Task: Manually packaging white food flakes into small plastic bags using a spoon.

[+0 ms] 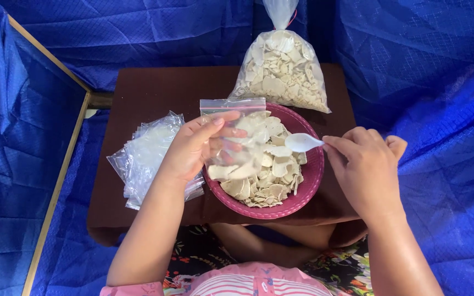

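Left hand (193, 147) pinches small clear zip bag (236, 137), partly filled with pale chips, over pink bowl (312, 175) of chips on brown table (154, 93). Right hand (364, 167) grips white spoon (302, 142) at bowl's right rim. Empty bags (146, 156) left; tied full bag (283, 68) far.

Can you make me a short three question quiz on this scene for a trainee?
1. True or false: the left hand holds a small clear bag over the bowl.
2. What does the right hand hold? A) a white spoon B) a knife C) a lid
3. Fill in: the pile of empty bags lies to the ______ of the bowl on the table.

Key
1. True; the bag already has a few chips in its bottom.
2. A; the spoon points toward the bag's side.
3. Left; the big tied bag of chips stands behind the bowl.
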